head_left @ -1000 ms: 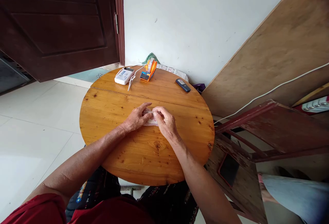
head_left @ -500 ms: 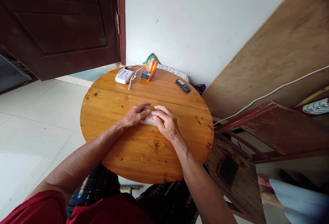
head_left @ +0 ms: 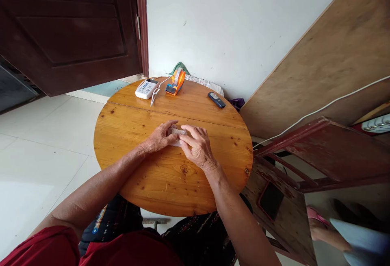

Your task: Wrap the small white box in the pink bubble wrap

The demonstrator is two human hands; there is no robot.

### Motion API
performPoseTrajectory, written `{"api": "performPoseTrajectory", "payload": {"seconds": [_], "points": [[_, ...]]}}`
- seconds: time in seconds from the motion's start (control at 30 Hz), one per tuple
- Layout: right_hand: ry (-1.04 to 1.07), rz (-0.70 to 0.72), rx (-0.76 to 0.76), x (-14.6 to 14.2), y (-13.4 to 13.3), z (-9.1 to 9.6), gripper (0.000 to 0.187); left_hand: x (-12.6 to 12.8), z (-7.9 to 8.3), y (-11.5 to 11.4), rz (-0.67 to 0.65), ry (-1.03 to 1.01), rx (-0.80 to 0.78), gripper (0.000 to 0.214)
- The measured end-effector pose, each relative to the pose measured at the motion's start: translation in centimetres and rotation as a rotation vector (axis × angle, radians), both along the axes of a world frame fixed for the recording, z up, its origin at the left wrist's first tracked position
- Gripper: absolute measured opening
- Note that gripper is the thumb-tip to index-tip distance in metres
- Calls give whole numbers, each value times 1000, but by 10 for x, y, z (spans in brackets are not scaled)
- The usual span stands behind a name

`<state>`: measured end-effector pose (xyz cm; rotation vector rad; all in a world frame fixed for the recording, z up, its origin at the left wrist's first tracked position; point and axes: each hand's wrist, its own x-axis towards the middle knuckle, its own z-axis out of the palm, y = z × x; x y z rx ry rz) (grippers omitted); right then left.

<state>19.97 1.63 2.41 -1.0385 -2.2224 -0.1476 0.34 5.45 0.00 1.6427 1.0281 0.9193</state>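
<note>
Both my hands rest together at the middle of a round wooden table [head_left: 134,123]. My left hand [head_left: 160,137] lies with its fingers curled onto a small pale, see-through packet [head_left: 177,131] that sits on the wood. My right hand [head_left: 197,146] presses on the same packet from the right, fingers bent over it. Most of the packet is hidden under the fingers, so I cannot make out what it is.
At the table's far edge lie a white box [head_left: 145,88] with a white cord, an orange tape dispenser [head_left: 176,81] and a dark remote [head_left: 216,100]. A dark door [head_left: 73,26] stands left. A worn red wooden chair [head_left: 304,164] stands right, with another person's leg [head_left: 350,233] beyond it.
My fingers have shifted slightly on the packet, the right hand sliding a little lower over it. The person's leg at lower right has moved further right.
</note>
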Motion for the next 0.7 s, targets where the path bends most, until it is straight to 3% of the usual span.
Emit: {"api": "performPoseTrajectory", "payload": {"seconds": [0.2,0.43,0.6,0.7], "points": [[288,15,-78,3,2,-3,17,-2,0,0,-19,-22,-2,68],[186,13,-115,0,2,-4,17,-3,2,0,-49,-62,-52,70],[438,-55,-166,5,8,-8,17,-5,2,1,-58,-189,-178,78],[517,-92,-220,12,14,-11,19,-8,5,5,26,-230,-203,79]]}}
